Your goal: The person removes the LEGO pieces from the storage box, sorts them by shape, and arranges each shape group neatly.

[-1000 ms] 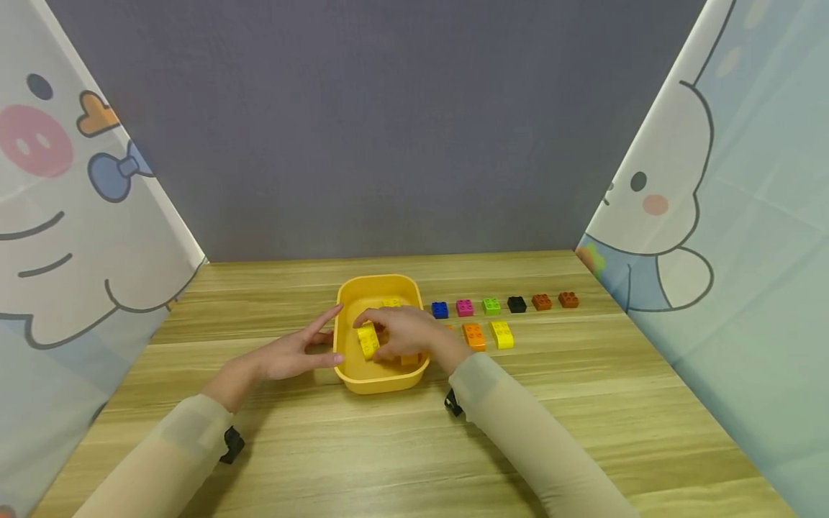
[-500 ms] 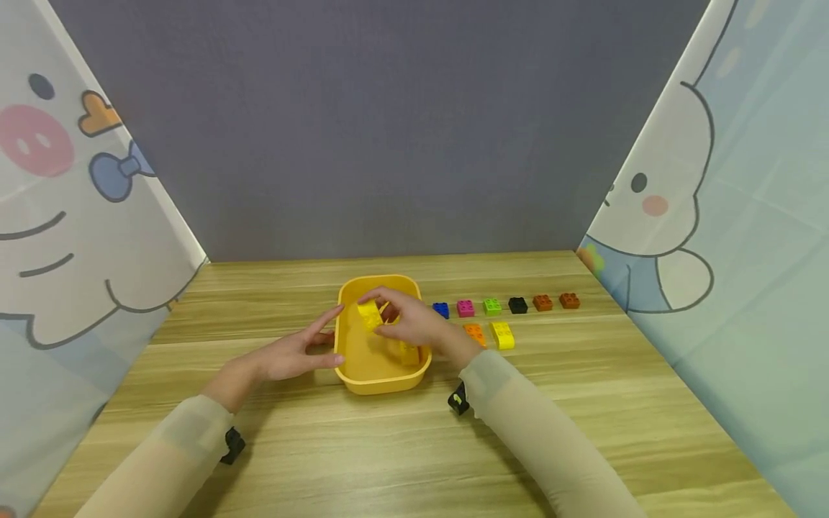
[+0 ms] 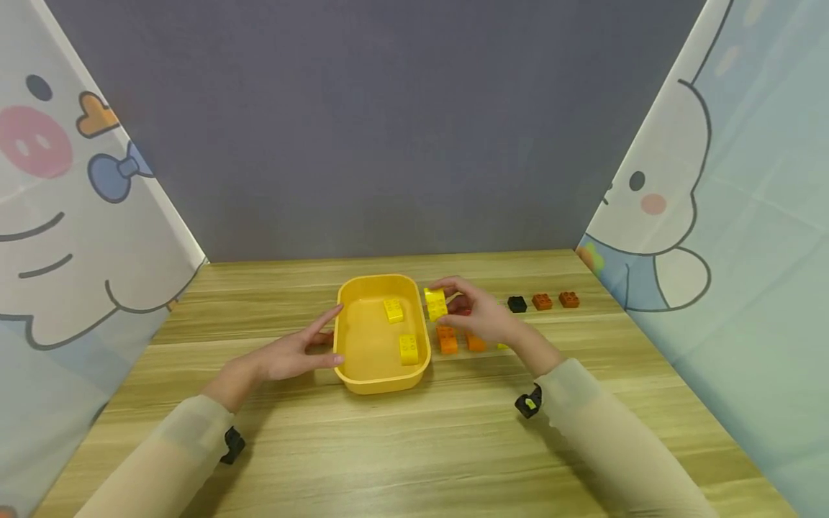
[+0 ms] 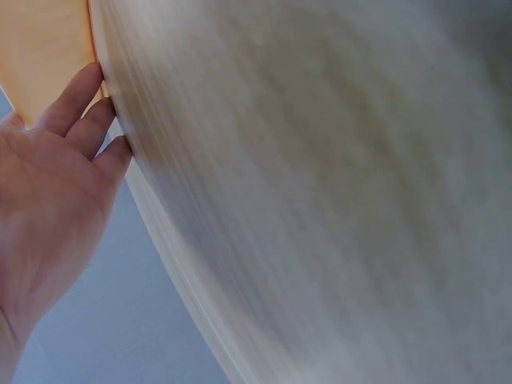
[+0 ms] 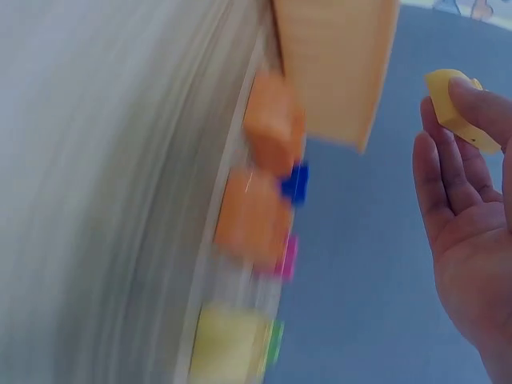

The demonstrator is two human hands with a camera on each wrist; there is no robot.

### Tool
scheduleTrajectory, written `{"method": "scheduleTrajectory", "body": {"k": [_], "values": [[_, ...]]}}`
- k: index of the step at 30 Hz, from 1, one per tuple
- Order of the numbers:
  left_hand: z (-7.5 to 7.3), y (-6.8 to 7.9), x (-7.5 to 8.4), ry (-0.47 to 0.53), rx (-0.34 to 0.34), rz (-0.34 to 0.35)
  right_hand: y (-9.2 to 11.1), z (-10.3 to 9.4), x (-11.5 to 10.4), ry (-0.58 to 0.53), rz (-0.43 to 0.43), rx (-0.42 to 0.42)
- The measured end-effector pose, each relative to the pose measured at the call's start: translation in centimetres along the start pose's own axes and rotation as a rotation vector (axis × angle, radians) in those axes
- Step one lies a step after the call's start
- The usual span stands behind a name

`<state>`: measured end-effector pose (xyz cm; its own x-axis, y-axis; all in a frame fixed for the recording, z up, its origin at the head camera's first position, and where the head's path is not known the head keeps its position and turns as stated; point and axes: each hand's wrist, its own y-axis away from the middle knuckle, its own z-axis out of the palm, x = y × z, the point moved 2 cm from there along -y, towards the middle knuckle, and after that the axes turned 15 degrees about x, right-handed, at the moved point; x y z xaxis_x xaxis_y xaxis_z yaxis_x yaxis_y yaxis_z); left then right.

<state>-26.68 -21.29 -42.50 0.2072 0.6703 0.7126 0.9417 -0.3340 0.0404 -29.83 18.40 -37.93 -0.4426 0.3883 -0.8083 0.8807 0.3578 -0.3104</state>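
Observation:
My right hand point(image 3: 487, 316) pinches a yellow toy building block point(image 3: 436, 305) in the air just right of the yellow tray point(image 3: 365, 345). In the right wrist view, thumb and fingers hold this block point(image 5: 460, 112) above the table. At the tray's left side, my left hand point(image 3: 294, 354) touches the rim with spread fingers; the left wrist view shows its fingertips low against the tray wall point(image 4: 48, 48). Two more yellow blocks lie inside the tray, one toward the back point(image 3: 393, 311) and a curved one point(image 3: 409, 350) nearer the front.
Beneath the right hand, orange blocks point(image 3: 447, 339) stand beside the tray, and other blocks there are partly hidden. A black block point(image 3: 517, 303) and two brown blocks point(image 3: 542, 301) continue the back row. A grey panel point(image 3: 388, 144) closes off the table's far edge.
My right hand has lifted the yellow block out of the tray and carried it right, past the rim. The left hand has stayed at the tray's left side.

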Motion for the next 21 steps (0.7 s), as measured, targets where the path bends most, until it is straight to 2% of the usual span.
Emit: {"method": "scheduleTrajectory", "body": {"k": [6,10,16,21], "values": [[0.1,0.0,0.1,-0.004,0.003,0.005,2.8,-4.9,2.2,0.026,0.059,0.079],[0.1,0.1,0.0,-0.005,0.006,0.008,4.2,-7.5,3.7,0.035,0.077,0.117],[0.2,0.1,0.0,0.006,0.003,0.006,5.8,-10.2,5.5,0.099,0.075,0.16],[0.1,0.1,0.1,0.011,0.004,0.007,6.8,-11.7,6.7,0.181,0.071,0.15]]}}
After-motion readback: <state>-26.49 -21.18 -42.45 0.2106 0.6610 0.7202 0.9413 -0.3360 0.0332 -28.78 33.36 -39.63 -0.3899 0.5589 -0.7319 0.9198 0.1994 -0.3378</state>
